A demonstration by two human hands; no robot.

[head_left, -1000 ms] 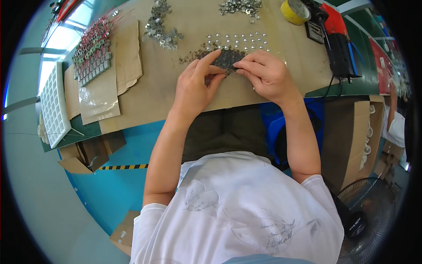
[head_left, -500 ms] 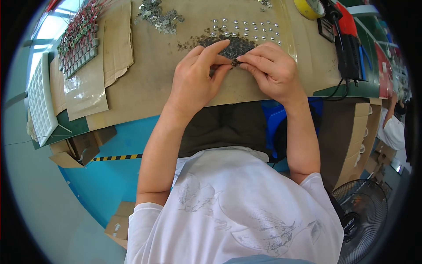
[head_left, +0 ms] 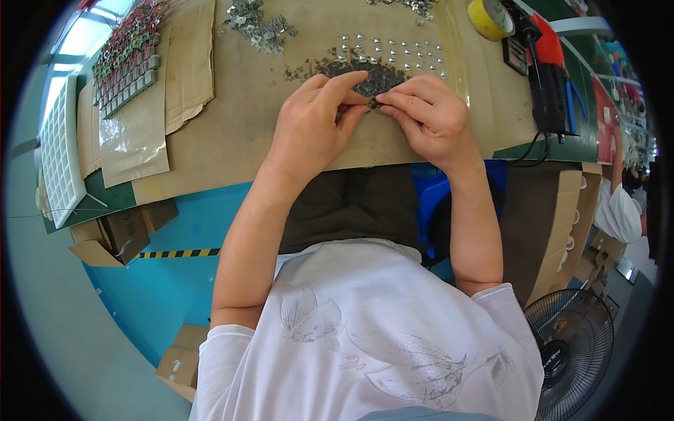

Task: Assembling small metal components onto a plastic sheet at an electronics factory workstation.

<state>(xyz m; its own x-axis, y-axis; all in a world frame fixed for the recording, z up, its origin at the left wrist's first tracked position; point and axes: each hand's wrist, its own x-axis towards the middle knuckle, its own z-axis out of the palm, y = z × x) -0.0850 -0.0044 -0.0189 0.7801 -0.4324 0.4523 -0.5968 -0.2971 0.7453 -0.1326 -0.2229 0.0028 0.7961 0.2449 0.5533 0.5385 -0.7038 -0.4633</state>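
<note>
My left hand (head_left: 314, 119) and my right hand (head_left: 434, 118) meet fingertip to fingertip over the brown-covered table. Between them they pinch a small dark part (head_left: 373, 103), too small to make out further. The left index finger is raised above the pinch, while the right thumb and fingers close in from the other side. Just beyond the fingers spreads a pile of tiny dark parts (head_left: 382, 76), partly hidden by my hands. Behind that pile, small shiny silver pieces (head_left: 406, 51) stand in rows.
Loose flat metal pieces (head_left: 261, 29) lie at the far left. Beyond the cardboard (head_left: 189, 67) are red-wired components (head_left: 130, 67) and a white grid tray (head_left: 62, 151). Yellow tape (head_left: 489, 19) and a black corded device (head_left: 551, 98) sit right. A fan (head_left: 569, 351) stands lower right.
The whole view has shifted slightly. My hands keep their pinch at nearly the same spot; the dark part between the fingertips appears slightly turned.
</note>
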